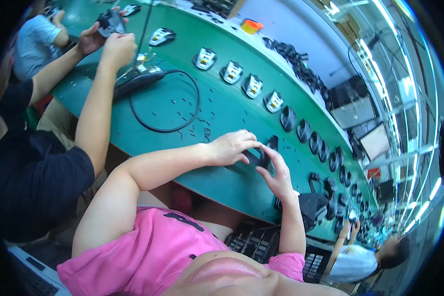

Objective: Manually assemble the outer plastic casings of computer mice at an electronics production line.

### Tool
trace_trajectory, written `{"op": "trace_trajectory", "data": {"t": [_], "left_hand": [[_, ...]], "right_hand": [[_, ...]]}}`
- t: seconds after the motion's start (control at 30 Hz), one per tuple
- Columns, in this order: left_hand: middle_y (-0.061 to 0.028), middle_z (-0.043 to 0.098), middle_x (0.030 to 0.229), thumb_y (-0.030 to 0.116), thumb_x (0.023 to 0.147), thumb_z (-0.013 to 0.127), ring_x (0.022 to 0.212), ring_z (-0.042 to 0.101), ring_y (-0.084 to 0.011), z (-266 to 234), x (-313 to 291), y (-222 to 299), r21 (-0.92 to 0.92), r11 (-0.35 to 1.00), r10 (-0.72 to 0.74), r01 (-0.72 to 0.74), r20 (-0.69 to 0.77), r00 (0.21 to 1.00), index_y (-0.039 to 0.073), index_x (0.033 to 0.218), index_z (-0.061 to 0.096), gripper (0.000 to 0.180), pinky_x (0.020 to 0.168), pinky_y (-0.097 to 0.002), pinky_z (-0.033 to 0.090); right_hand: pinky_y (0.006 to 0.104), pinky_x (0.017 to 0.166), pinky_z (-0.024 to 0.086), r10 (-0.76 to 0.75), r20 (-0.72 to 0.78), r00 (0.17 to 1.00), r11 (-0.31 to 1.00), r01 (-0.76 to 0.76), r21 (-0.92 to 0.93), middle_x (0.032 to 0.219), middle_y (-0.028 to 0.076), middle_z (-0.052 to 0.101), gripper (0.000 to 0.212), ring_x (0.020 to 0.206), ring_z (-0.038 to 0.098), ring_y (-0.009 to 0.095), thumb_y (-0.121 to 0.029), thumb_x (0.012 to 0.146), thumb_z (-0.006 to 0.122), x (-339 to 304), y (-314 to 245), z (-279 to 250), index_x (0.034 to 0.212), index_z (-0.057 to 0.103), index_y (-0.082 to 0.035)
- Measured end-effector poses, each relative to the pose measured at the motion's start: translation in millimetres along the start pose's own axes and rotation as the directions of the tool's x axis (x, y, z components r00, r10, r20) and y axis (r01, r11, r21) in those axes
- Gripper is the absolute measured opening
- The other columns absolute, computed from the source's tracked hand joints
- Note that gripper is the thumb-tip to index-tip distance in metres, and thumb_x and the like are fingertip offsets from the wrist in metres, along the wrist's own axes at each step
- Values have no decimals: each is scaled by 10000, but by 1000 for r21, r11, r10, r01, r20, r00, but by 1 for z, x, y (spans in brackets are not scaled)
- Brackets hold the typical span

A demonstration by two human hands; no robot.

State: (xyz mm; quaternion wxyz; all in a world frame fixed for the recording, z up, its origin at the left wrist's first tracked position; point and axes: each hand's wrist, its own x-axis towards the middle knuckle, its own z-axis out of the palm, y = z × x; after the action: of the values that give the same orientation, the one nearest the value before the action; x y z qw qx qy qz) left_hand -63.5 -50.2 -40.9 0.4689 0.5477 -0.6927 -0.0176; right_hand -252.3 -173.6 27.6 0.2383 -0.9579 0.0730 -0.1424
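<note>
Over the near side of the green bench [222, 185], both my hands meet around a black curved plastic part [265, 160]. It resembles the black shells lined up on the bench, but my fingers cover much of it. My left hand [233, 148] grips its left side, with thumb and fingers bent round it. On the other side, the fingers and thumb of my right hand [277, 173] hold it too. Just beyond my fingertips another small black piece [273, 142] lies on the bench.
Along the bench runs a row of opened computer mice [231, 72], then black shells [288, 118]. A looped black cable [198, 101] joins a dark handheld tool [138, 84]; black scraps lie around. At left, a co-worker's hands [117, 49] hold a mouse. A black tray [251, 242] sits below the edge.
</note>
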Motion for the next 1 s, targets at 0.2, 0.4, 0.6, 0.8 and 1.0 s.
{"op": "trace_trajectory", "data": {"t": [0.2, 0.4, 0.6, 0.8, 1.0], "left_hand": [[-138, 624, 1152, 120, 753, 758, 1065, 604, -322, -5, 6, 5, -19, 998, -63, 63, 27, 998, 63, 1178, 625, 450, 904, -395, 509], [-150, 627, 1244, 125, 763, 771, 1085, 632, -325, -4, 7, 0, 40, 999, -4, 13, -215, 977, 26, 1051, 614, 343, 894, -391, 535], [-158, 579, 1270, 72, 778, 760, 1079, 605, -347, -1, 5, -2, 132, 986, -54, 106, -343, 938, 33, 1129, 531, 422, 873, -404, 513], [-167, 522, 1296, 77, 827, 709, 1131, 561, -366, -6, 6, -8, 244, 961, -44, 132, -336, 941, 45, 1279, 487, 504, 918, -423, 484], [-162, 505, 1298, 60, 841, 669, 1118, 553, -351, -3, 6, -8, 263, 959, -26, 104, -283, 959, 47, 1295, 489, 490, 943, -434, 468]], "right_hand": [[386, 964, 472, 42, -29, 999, 997, -40, 72, 1264, 135, 602, 570, 1158, 573, 311, -114, 810, 735, -3, 4, -4, 1343, 532, -88], [394, 917, 496, -1, -126, 992, 998, -6, -55, 1235, 119, 615, 571, 1078, 601, 306, -151, 817, 728, 1, -3, -5, 1350, 527, -115], [400, 825, 541, -152, -268, 952, 895, 18, -445, 1131, 168, 630, 535, 1018, 617, 330, -199, 811, 740, 15, -2, 3, 1307, 557, -115], [422, 748, 547, 113, -421, 900, 848, -308, -431, 1010, 216, 650, 446, 879, 669, 375, -349, 885, 667, 95, 41, -20, 1207, 591, -50], [438, 808, 552, 439, -455, 775, 635, -626, -453, 995, 212, 680, 453, 923, 681, 360, -412, 879, 660, 196, 115, -19, 1091, 620, -14]]}}
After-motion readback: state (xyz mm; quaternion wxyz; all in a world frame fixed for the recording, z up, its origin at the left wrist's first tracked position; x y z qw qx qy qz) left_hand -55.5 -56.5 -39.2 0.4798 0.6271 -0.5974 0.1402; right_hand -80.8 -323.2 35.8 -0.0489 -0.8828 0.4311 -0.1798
